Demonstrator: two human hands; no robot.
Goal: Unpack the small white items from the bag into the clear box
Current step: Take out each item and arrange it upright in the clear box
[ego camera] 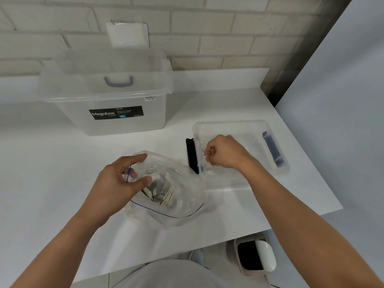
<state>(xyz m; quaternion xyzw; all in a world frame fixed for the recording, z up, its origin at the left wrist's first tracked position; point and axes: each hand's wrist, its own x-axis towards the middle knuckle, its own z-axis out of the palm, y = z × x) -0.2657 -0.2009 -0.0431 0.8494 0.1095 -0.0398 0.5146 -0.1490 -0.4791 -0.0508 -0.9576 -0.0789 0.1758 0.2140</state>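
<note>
Head view, looking down — close over table (pixel 62 163)

White countertop (pixel 62 163) against a painted brick wall (pixel 207 34) — evenly lit. Tiled floor (pixel 218 265) below, with a small bin (pixel 255 256).

**A plain utility or storage corner**

White-painted brick wall (pixel 207 34) backs a bare white counter (pixel 52 163). A labelled plastic storage tub (pixel 108 104) stands at the counter's back edge, and a small lidded bin (pixel 255 256) sits on the tiled floor below its front edge.
</note>
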